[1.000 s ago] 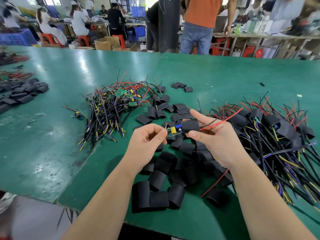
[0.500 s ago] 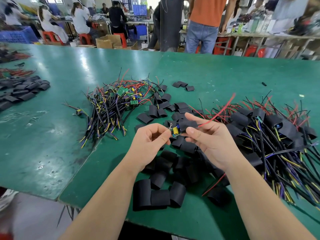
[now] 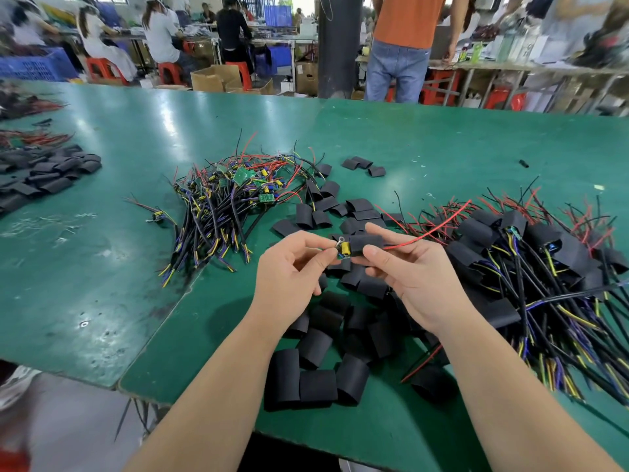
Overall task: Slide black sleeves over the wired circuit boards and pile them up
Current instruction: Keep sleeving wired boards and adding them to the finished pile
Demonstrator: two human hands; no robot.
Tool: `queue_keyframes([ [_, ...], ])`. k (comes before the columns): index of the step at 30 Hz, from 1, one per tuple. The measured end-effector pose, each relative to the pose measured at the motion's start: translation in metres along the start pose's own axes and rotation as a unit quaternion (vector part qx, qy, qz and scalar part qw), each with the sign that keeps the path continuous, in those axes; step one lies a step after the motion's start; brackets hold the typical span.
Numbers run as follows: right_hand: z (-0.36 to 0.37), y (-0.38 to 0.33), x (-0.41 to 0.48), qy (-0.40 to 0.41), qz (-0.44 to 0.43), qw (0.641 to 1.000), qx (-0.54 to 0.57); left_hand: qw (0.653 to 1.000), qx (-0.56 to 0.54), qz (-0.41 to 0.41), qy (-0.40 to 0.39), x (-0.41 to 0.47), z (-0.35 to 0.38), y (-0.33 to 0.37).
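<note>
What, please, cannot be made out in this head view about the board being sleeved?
Head view: how far the small green circuit board reaches inside the black tubular sleeve; the sleeve and right hand cover it.
Head view: extent of the sleeved-board pile; the right frame edge cuts it.

Sleeve (image 3: 367, 242) has advanced farther over the board (image 3: 344, 249). Only the board's yellow end now protrudes.

Single head-worn wide-angle view, facing forward and down, close over both hands above green table (image 3: 442, 148); workshop behind.
</note>
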State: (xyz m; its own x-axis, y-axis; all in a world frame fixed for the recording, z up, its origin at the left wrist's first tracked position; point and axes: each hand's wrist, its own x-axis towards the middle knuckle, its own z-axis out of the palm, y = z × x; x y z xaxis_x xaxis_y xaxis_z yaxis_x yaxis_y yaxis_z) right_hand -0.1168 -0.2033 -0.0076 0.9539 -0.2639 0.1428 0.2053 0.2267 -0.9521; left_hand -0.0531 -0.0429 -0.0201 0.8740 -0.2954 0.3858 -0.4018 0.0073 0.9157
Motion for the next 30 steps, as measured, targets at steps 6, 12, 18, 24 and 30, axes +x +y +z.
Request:
queue_keyframes([
  [6,0.0011,0.0028,0.0001,-0.016,0.004,1.0,-0.022,0.999,0.011,0.031,-0.004,0.0001,0.0002,0.0025],
  [12,0.0048,0.0038,0.0011,-0.018,0.021,0.999,0.027,0.999,0.015,0.038,0.0,0.0011,-0.0002,0.0013],
  [18,0.0027,0.0056,0.0023,-0.019,0.006,1.0,0.023,0.989,-0.118,-0.086,-0.033,0.0033,-0.0002,0.0043],
  [24,0.0024,0.0057,0.0011,-0.029,-0.009,0.999,0.017,0.971,-0.141,-0.188,-0.04,0.006,-0.0001,0.0067],
  [30,0.0013,0.0039,-0.0004,-0.046,0.0,0.999,0.021,0.971,-0.125,-0.192,-0.062,0.0056,-0.0016,0.0089],
])
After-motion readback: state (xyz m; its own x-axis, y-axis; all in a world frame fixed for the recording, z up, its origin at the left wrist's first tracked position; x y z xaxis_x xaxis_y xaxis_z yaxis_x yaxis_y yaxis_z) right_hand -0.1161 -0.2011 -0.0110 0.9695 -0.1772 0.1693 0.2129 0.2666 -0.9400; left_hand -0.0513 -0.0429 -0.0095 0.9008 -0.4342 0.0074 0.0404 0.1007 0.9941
